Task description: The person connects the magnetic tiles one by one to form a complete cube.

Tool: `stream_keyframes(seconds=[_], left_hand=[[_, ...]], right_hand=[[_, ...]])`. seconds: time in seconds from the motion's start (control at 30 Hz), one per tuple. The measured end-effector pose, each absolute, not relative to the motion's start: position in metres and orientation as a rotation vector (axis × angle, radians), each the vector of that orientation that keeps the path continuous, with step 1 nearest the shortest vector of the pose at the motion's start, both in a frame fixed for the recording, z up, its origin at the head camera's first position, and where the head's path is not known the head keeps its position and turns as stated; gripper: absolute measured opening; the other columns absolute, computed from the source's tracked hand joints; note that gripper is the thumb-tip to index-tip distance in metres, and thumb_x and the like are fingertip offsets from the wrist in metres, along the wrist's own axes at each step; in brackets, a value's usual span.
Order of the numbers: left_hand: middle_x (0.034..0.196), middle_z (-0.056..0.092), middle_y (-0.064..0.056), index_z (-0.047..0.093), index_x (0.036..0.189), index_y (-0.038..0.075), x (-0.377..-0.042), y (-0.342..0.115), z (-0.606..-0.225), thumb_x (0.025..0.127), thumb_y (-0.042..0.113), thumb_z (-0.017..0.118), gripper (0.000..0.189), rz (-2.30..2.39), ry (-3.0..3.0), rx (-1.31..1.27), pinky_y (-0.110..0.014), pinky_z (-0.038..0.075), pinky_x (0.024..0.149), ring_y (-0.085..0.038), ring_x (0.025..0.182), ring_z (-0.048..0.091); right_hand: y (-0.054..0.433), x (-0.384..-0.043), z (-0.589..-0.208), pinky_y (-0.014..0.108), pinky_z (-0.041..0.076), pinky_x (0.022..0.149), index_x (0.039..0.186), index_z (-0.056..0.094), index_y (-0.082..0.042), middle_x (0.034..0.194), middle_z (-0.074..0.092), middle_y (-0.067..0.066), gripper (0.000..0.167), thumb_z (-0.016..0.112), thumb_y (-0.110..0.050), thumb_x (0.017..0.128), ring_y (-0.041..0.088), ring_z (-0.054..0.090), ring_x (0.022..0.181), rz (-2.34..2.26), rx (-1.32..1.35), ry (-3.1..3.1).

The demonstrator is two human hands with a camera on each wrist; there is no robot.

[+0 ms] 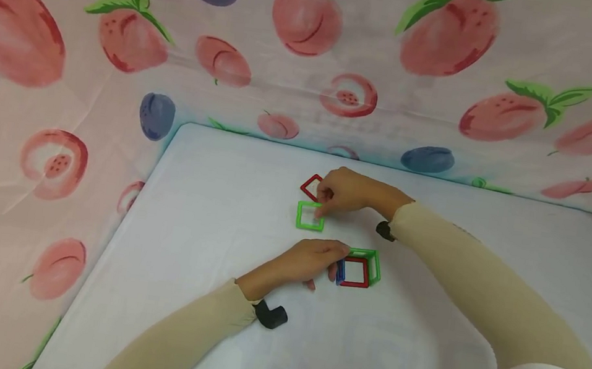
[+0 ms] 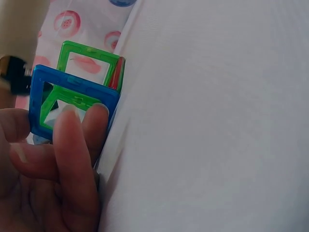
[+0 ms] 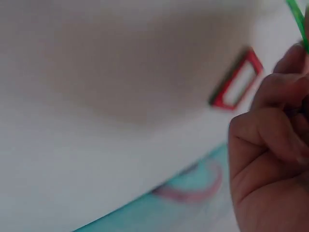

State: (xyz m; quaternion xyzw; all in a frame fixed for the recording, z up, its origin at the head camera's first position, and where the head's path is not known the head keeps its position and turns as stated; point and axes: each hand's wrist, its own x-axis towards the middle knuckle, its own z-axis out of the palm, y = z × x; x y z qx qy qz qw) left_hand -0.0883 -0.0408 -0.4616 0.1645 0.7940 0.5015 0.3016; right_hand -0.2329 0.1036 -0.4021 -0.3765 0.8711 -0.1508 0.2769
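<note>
Magnetic building tiles, each a square coloured frame, form an open box on the white table. It has a red tile [image 1: 354,284] at its base, green tiles [image 1: 376,269] for walls and a blue tile [image 2: 72,79] on the left. My left hand [image 1: 311,260] holds the blue tile at its edge, fingertips against its outer face. Farther back, my right hand [image 1: 347,191] pinches a separate green tile [image 1: 309,229] by its right side; only a strip shows in the right wrist view. Just behind it lies a loose red tile [image 3: 256,63], partly covered by the right hand in the head view.
The white table [image 1: 204,197] meets a fruit-printed cloth [image 1: 299,73] at its back and left edges. Black wrist mounts [image 1: 271,316] stick out below both sleeves. The right forearm [image 1: 485,284] crosses over the table's right part.
</note>
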Motion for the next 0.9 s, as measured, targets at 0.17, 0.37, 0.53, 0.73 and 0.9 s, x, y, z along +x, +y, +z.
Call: stream_keyframes(seconds=[0.17, 0.37, 0.53, 0.73, 0.9], left_hand=[[0.081, 0.069, 0.000, 0.065, 0.125, 0.023, -0.089, -0.038, -0.462, 0.109, 0.046, 0.042, 0.036, 1.316, 2.090, 0.396, -0.032, 0.055, 0.053, -0.017, 0.056, 0.053], [0.082, 0.070, 0.001, 0.063, 0.112, 0.021, -0.093, -0.042, -0.463, 0.106, 0.050, 0.047, 0.034, 1.330, 2.066, 0.387, -0.034, 0.057, 0.054, -0.018, 0.062, 0.054], [0.079, 0.072, 0.003, 0.061, 0.093, 0.018, -0.094, -0.046, -0.463, 0.100, 0.051, 0.059, 0.034, 1.287, 2.059, 0.414, -0.033, 0.057, 0.055, -0.017, 0.069, 0.059], [0.074, 0.070, 0.002, 0.065, 0.104, 0.024, -0.092, -0.042, -0.461, 0.099, 0.045, 0.062, 0.022, 1.253, 2.003, 0.477, -0.031, 0.054, 0.052, -0.013, 0.059, 0.053], [0.078, 0.070, 0.002, 0.069, 0.115, 0.028, -0.092, -0.040, -0.461, 0.099, 0.046, 0.062, 0.025, 1.236, 1.967, 0.528, -0.030, 0.053, 0.055, -0.012, 0.063, 0.055]], right_hand=[[0.156, -0.212, -0.382, 0.029, 0.037, 0.061, 0.077, 0.068, -0.017, 0.065, 0.052, -0.006, 0.024, 0.079, -0.034, 0.091, 0.012, 0.046, 0.064, -0.653, -0.905, 2.504], [0.210, -0.155, -0.358, 0.028, 0.037, 0.056, 0.078, 0.069, -0.019, 0.064, 0.051, -0.004, 0.025, 0.078, -0.039, 0.091, 0.014, 0.046, 0.062, -0.826, -0.626, 2.686], [0.241, -0.105, -0.359, 0.028, 0.037, 0.056, 0.081, 0.071, -0.018, 0.069, 0.055, -0.002, 0.025, 0.076, -0.039, 0.093, 0.015, 0.048, 0.068, -0.879, -0.347, 2.732], [0.265, -0.064, -0.387, 0.027, 0.041, 0.058, 0.099, 0.072, -0.008, 0.076, 0.059, 0.004, 0.027, 0.074, -0.035, 0.094, 0.014, 0.050, 0.069, -1.028, -0.031, 2.539], [0.269, -0.041, -0.406, 0.027, 0.040, 0.056, 0.103, 0.067, -0.002, 0.076, 0.053, 0.003, 0.034, 0.068, -0.036, 0.099, 0.012, 0.047, 0.065, -1.229, 0.138, 2.264]])
